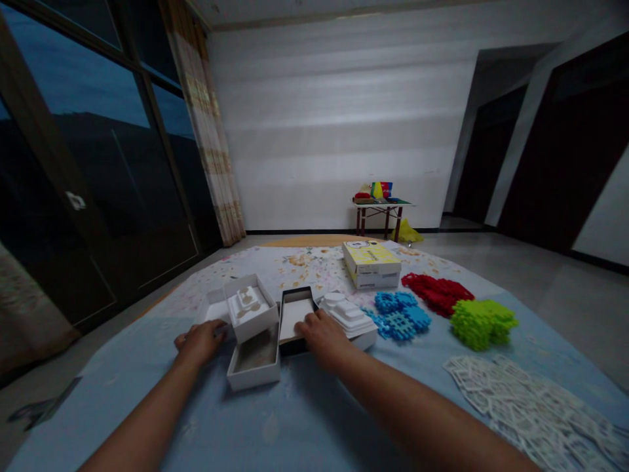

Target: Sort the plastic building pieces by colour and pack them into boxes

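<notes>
My left hand (200,343) is at the near left of the group of boxes, its fingers curled at the near edge of a white box (212,305). A second white box (251,307) with a moulded white insert leans over that one. Below it sits an open white box (254,364) with a greyish inside. My right hand (325,335) has its fingers over the right wall of an open black-edged box (297,303) with a pale inside. Just beyond that hand, a white box with a stepped moulded insert (344,316) is partly hidden by it.
A yellow and white carton (371,263) stands farther back. To the right are blue interlocking pieces (401,317), red cord-like material (438,292), lime-green pieces (482,324) and a spread of printed paper slips (535,406). A small table (381,203) stands by the wall.
</notes>
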The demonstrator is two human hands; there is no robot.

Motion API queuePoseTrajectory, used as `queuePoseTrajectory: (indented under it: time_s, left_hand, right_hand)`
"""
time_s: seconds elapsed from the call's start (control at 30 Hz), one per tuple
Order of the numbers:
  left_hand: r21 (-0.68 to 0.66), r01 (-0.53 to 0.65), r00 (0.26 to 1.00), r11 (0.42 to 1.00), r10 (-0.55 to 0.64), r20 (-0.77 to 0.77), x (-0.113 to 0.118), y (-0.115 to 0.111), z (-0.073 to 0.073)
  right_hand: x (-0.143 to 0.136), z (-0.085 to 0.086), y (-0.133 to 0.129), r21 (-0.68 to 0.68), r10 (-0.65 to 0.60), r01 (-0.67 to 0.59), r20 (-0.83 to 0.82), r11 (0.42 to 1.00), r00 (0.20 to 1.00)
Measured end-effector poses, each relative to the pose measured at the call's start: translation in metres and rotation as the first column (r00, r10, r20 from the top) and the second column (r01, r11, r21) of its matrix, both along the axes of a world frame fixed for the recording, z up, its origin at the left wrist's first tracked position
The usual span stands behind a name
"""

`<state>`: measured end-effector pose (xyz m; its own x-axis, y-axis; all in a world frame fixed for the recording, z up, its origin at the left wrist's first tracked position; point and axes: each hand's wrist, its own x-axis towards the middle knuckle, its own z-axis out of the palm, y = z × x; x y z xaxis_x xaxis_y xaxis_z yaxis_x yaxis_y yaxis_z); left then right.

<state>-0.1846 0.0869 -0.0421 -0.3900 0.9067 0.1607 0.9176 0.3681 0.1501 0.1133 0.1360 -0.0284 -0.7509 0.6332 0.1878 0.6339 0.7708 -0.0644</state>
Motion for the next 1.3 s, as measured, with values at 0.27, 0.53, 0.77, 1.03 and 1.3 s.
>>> queuePoseTrajectory:
  time_s: [0.27,0.53,0.77,1.03,1.3]
  left_hand:
    - [0.029,0.037,0.997,0.999,-0.039,0.062,0.028,-0.034,-0.003]
    - [0.102,0.124,0.984,0.987,-0.136,0.116,0.037,-0.079,-0.015]
    - [0.103,0.073,0.989,0.992,-0.085,0.122,0.047,-0.091,-0.012]
    - [0.635,0.009,0.998,0.772,0.031,-0.052,0.112,-0.105,0.034]
    - [0.434,0.658,0.697,0.616,-0.716,-0.042,0.228,-0.099,0.002]
  right_hand:
    - [0.009,0.0,-0.009,-0.007,0.073,-0.073,-0.019,0.997,0.997]
    - [0.037,-0.002,-0.047,0.01,0.119,-0.119,-0.002,0.993,0.993]
    - [0.077,0.005,-0.054,0.046,0.094,-0.082,-0.367,0.996,0.926]
    - [0.092,-0.006,-0.008,-0.142,-0.433,0.416,-0.454,0.898,0.779]
    - [0.087,-0.02,-0.005,-0.206,-0.476,0.429,-0.403,0.879,0.782]
